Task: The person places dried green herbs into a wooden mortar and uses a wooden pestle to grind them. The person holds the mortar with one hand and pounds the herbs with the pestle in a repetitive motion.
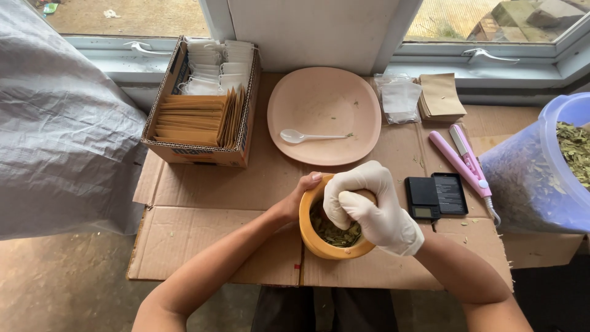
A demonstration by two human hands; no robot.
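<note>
The right hand [369, 206], in a white glove, was closed around a pestle [364, 195] inside the yellow bowl [313, 237] near the middle of the desk [203, 233]. The bare left hand [298, 200] gripped the bowl's left rim. Green leaves [338, 233] lay in the bowl. A pink plate [326, 104] with a spoon [301, 136] sat farther away.

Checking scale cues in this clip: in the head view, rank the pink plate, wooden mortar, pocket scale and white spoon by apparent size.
1. pink plate
2. wooden mortar
3. pocket scale and white spoon: too alike to rank.
</note>
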